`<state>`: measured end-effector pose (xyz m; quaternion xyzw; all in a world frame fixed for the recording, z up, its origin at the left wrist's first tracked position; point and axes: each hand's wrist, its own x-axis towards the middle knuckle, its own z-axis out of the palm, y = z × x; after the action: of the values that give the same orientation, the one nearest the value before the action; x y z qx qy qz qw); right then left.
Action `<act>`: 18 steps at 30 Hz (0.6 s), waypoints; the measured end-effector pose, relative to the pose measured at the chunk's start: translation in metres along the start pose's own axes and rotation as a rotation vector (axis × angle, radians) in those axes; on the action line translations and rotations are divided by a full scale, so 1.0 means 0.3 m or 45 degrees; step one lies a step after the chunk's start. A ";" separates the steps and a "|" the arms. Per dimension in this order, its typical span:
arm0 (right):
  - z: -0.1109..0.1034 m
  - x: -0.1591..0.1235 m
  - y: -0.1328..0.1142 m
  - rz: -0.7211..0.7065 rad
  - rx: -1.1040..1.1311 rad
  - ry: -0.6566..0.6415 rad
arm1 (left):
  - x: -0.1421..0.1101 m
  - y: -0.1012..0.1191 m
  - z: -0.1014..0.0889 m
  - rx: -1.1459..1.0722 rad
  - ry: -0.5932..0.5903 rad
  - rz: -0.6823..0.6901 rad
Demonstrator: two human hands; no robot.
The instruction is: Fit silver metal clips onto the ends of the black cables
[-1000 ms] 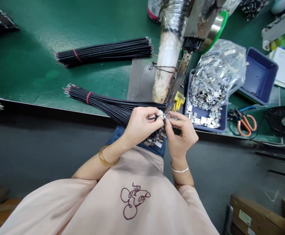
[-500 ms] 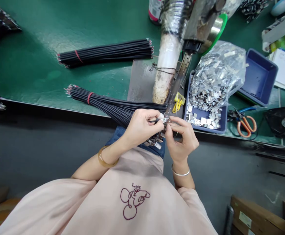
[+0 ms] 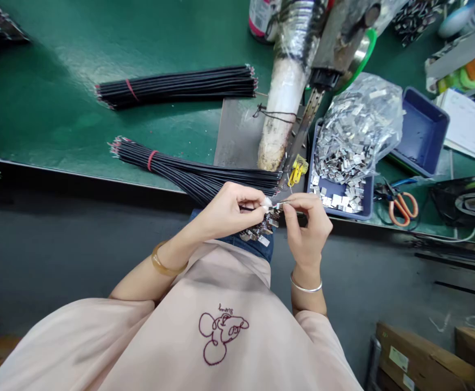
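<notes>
My left hand (image 3: 230,209) pinches the end of one thin black wire (image 3: 250,208) just off the bench's front edge. My right hand (image 3: 307,224) faces it, fingers pinched on a small metal clip (image 3: 279,206) at that wire's tip. The wire belongs to a bundle of black wires (image 3: 188,171) tied with a red band, which lies across the bench edge toward my lap. Wires with clips on their ends (image 3: 260,232) hang below my hands over my knee.
A second tied wire bundle (image 3: 176,86) lies farther back on the green mat. A blue tray and clear bag of metal clips (image 3: 354,141) sit right of a plastic-wrapped machine (image 3: 286,92). An empty blue tray (image 3: 420,133) and orange-handled scissors (image 3: 400,203) lie at the right. Cardboard boxes (image 3: 420,358) stand on the floor.
My right hand's fingers have curled closer over the clip at the wire tip. The view has shifted slightly left and up; my hands stay at the same place.
</notes>
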<state>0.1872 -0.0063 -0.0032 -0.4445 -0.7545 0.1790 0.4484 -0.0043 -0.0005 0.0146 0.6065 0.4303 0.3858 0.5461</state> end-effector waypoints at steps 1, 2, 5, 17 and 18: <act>-0.002 -0.003 0.000 -0.106 -0.098 0.015 | 0.000 0.001 -0.003 -0.040 -0.034 -0.055; -0.004 -0.005 0.000 -0.189 -0.166 0.020 | 0.001 0.002 -0.004 -0.069 -0.059 -0.095; -0.011 -0.006 -0.003 -0.228 -0.205 0.011 | 0.006 0.002 0.004 -0.126 -0.072 -0.128; -0.049 -0.013 -0.089 -0.070 -0.411 -0.235 | -0.005 -0.024 -0.007 0.135 -0.098 0.037; -0.046 -0.012 -0.091 -0.085 -0.426 -0.275 | -0.005 -0.023 -0.008 0.147 -0.110 0.036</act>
<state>0.1855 -0.0259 0.0207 -0.4658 -0.8317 0.0830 0.2905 -0.0077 -0.0009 0.0079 0.6591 0.4193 0.3415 0.5226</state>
